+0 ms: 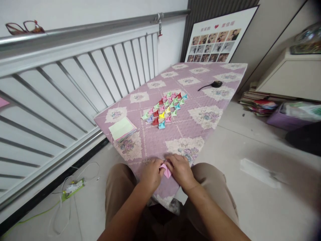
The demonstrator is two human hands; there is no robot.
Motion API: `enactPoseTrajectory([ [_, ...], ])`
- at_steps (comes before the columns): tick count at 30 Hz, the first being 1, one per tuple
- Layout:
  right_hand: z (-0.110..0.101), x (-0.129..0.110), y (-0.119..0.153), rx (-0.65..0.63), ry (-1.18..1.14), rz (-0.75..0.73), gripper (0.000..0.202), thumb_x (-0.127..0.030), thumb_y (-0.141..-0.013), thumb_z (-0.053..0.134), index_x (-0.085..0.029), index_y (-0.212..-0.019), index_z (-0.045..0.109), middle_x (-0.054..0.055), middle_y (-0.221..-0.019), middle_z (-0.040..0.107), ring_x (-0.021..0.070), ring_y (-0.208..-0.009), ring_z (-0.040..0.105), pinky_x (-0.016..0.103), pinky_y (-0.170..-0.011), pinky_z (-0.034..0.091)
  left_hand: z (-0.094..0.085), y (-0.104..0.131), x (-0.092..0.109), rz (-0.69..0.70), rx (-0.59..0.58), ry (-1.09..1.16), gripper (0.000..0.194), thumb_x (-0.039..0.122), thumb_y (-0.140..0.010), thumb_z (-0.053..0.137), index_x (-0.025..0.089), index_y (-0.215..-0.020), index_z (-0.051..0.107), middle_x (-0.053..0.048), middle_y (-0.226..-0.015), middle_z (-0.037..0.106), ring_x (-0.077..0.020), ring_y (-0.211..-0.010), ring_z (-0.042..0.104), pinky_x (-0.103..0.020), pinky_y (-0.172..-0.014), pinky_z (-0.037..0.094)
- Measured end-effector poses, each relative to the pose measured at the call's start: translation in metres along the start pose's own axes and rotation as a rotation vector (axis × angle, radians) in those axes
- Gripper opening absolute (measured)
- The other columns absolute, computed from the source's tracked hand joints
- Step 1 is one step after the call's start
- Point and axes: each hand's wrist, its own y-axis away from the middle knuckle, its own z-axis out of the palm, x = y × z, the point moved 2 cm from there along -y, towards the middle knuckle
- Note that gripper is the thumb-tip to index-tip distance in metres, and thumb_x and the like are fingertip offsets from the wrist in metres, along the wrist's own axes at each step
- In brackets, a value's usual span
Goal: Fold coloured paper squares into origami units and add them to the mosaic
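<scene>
A small piece of folded pink paper point(167, 171) is between my hands at the near corner of the table. My left hand point(152, 173) pinches its left side, thumb and fingers pressed together. On the other side my right hand point(181, 169) has its fingers bent over the paper's upper right edge; the fingertips are partly hidden. Farther up the cloth stand several small folded paper pieces point(162, 115) in rows, coloured red, green, pink, yellow and blue. To the left lies a stack of square paper sheets point(122, 128), pale green on top.
The table has a pink floral cloth point(160, 140). A black object with a strap or cord point(216, 84) lies at its far right. A white radiator point(82, 77) runs along the left, with glasses point(26, 28) on its pipe. A power strip point(72, 189) sits on the floor.
</scene>
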Motion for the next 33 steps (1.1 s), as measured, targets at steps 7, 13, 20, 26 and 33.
enactPoseTrajectory([
  [7,-0.005,0.007,0.007,0.000,-0.055,-0.004,0.015,-0.033,-0.089,0.055,-0.021,-0.088,0.064,0.005,-0.088,0.063,0.0210,-0.088,0.057,0.035,-0.082,0.035,0.001,0.000,0.002,0.010,-0.007,-0.136,0.021,0.021,-0.087,0.052,0.022,-0.105,0.061,-0.006,-0.105,0.058,-0.0186,-0.090,0.055,-0.029,-0.076,0.041],
  [13,-0.010,0.012,0.017,-0.044,-0.109,-0.008,0.018,-0.029,-0.087,0.058,-0.025,-0.103,0.065,0.005,-0.101,0.064,0.0212,-0.097,0.057,0.038,-0.089,0.033,-0.003,-0.005,0.001,0.004,-0.062,-0.130,0.018,0.023,-0.086,0.054,0.023,-0.102,0.062,-0.004,-0.103,0.060,-0.0175,-0.089,0.055,-0.028,-0.076,0.040],
  [20,-0.011,0.011,0.016,-0.044,-0.105,-0.034,0.012,-0.028,-0.086,0.058,-0.026,-0.095,0.066,0.003,-0.101,0.064,0.0195,-0.095,0.057,0.038,-0.087,0.032,-0.004,-0.004,-0.003,0.017,-0.045,-0.089,0.008,0.022,-0.084,0.056,0.021,-0.090,0.061,-0.002,-0.096,0.060,-0.0160,-0.086,0.054,-0.027,-0.073,0.039],
  [26,-0.012,0.006,0.018,-0.028,-0.062,-0.087,0.012,-0.026,-0.090,0.054,-0.023,-0.089,0.065,0.004,-0.096,0.064,0.0199,-0.093,0.054,0.036,-0.086,0.031,-0.004,-0.002,-0.006,0.078,-0.042,-0.111,0.007,0.023,-0.087,0.055,0.021,-0.089,0.062,-0.001,-0.096,0.060,-0.0152,-0.085,0.055,-0.027,-0.072,0.038],
  [33,-0.018,-0.002,0.026,-0.043,0.105,-0.172,0.027,-0.025,-0.095,0.043,-0.021,-0.078,0.063,0.004,-0.075,0.056,0.0180,-0.075,0.049,0.032,-0.072,0.032,0.001,0.003,-0.010,0.152,-0.056,-0.209,0.019,0.025,-0.094,0.045,0.023,-0.097,0.064,-0.004,-0.101,0.060,-0.0167,-0.090,0.054,-0.028,-0.078,0.041],
])
